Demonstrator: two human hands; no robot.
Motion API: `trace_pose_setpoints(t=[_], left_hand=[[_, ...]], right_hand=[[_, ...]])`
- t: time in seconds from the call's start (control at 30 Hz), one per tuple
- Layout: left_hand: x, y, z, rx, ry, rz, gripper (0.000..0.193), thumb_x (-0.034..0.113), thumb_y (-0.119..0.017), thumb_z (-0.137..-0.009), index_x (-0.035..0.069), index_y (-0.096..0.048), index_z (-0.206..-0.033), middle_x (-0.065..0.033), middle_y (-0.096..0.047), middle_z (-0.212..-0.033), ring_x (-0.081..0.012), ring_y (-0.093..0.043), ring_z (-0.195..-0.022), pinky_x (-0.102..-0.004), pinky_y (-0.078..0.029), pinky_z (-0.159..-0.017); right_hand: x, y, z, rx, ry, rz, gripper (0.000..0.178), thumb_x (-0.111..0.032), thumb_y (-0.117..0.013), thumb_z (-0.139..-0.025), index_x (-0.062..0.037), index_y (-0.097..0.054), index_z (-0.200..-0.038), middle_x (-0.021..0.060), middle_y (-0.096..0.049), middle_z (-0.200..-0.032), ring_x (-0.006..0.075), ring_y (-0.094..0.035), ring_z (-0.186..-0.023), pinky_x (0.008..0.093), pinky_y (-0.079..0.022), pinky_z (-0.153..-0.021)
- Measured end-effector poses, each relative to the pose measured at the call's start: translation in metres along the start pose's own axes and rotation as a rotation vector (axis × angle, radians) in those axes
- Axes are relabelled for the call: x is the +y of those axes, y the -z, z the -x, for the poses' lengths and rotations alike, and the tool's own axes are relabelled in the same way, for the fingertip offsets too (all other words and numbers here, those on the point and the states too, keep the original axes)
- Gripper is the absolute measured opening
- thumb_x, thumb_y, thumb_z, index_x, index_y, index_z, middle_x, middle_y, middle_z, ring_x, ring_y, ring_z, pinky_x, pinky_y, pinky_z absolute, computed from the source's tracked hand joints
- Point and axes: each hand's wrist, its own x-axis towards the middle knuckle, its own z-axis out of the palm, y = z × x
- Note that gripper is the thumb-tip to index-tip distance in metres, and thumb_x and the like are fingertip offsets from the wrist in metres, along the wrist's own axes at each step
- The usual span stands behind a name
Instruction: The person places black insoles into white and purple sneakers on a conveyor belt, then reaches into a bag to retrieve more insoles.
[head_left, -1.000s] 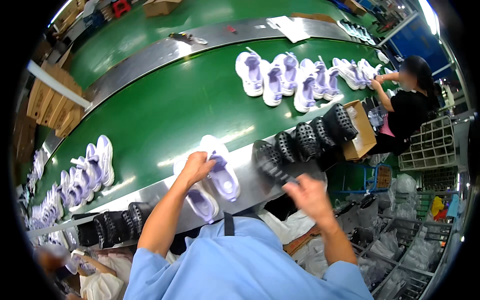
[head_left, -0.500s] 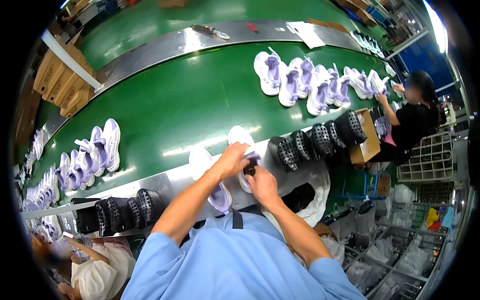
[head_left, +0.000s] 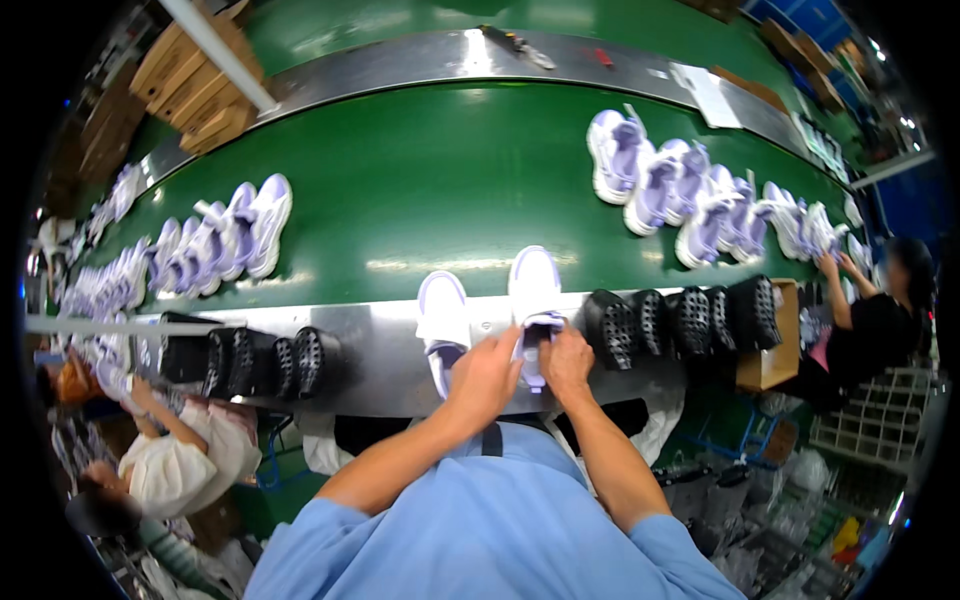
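Observation:
A white and lavender sneaker (head_left: 535, 282) lies toe-away on the metal edge of the table in front of me. My left hand (head_left: 486, 376) grips the left side of its collar, fingers together. On the opposite side my right hand (head_left: 567, 362) is closed around the collar near the heel. Between the hands the shoe's opening shows a dark inside and a lavender heel. A matching sneaker (head_left: 443, 305) lies just left of it, untouched, its heel partly behind my left hand.
Black perforated shoe-shaped forms stand along the edge at right (head_left: 690, 322) and left (head_left: 255, 362). Rows of sneakers lie on the green belt at left (head_left: 262, 228) and right (head_left: 655, 190). People work at both sides. Beside the right-hand person is a cardboard box (head_left: 770, 350).
The view has swung, shifting the scene. My left hand has moved from the sneaker's top to its left collar. The dark thing at my right fingers in the shoe opening no longer shows.

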Motion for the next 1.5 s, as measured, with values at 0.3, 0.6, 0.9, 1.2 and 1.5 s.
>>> trace_pose_setpoints(t=[0.3, 0.6, 0.9, 1.2, 1.5], left_hand=[[-0.103, -0.031, 0.039, 0.113, 0.229, 0.027, 0.051, 0.014, -0.072, -0.085, -0.009, -0.059, -0.129, -0.0313, -0.066, -0.114, -0.0468, -0.063, -0.11, -0.0498, -0.053, -0.094], [-0.138, 0.162, 0.12, 0.632, 0.141, -0.596, 0.01, 0.014, -0.07, -0.087, 0.006, -0.066, -0.09, -0.0124, -0.06, -0.087, -0.0321, -0.059, -0.085, -0.0459, -0.051, -0.079], [-0.304, 0.286, 0.241, 0.815, 0.603, -0.693, 0.048, 0.013, -0.082, -0.081, -0.003, -0.064, -0.123, -0.0203, -0.063, -0.116, -0.0408, -0.059, -0.109, -0.0476, -0.047, -0.097], [-0.099, 0.244, 0.155, 0.671, 0.109, -0.348, 0.045, 0.017, -0.088, -0.073, 0.0, -0.068, -0.109, -0.0159, -0.067, -0.106, -0.0369, -0.062, -0.098, -0.0452, -0.051, -0.085], [-0.078, 0.113, 0.046, 0.015, 0.099, 0.811, 0.068, 0.019, -0.082, -0.086, 0.003, -0.053, -0.145, -0.0128, -0.062, -0.134, -0.0221, -0.062, -0.118, -0.0345, -0.054, -0.094]], right_hand=[[-0.013, -0.002, 0.023, -0.13, 0.179, 0.029, 0.051, -0.024, -0.074, -0.086, 0.0026, -0.063, -0.128, 0.025, -0.07, -0.109, 0.0458, -0.07, -0.098, 0.0529, -0.056, -0.088], [-0.059, 0.094, 0.075, -0.34, 0.061, -0.107, 0.037, -0.032, -0.08, -0.087, 0.0039, -0.069, -0.09, 0.0224, -0.073, -0.08, 0.0368, -0.073, -0.076, 0.0455, -0.057, -0.072], [-0.149, 0.052, 0.097, -0.533, 0.285, -0.358, 0.024, -0.018, -0.075, -0.093, 0.0049, -0.069, -0.093, 0.0065, -0.067, -0.071, 0.0123, -0.062, -0.062, 0.0288, -0.052, -0.059], [-0.223, 0.029, 0.11, -0.705, 0.087, -1.15, 0.066, -0.025, -0.069, -0.102, -0.002, -0.037, -0.155, 0.0134, -0.065, -0.127, 0.021, -0.067, -0.107, 0.0343, -0.06, -0.081], [-0.147, 0.05, 0.107, -1.059, -0.274, -1.271, 0.063, -0.036, -0.069, -0.099, -0.0078, -0.044, -0.149, 0.0026, -0.067, -0.118, 0.019, -0.069, -0.098, 0.0349, -0.058, -0.077]])
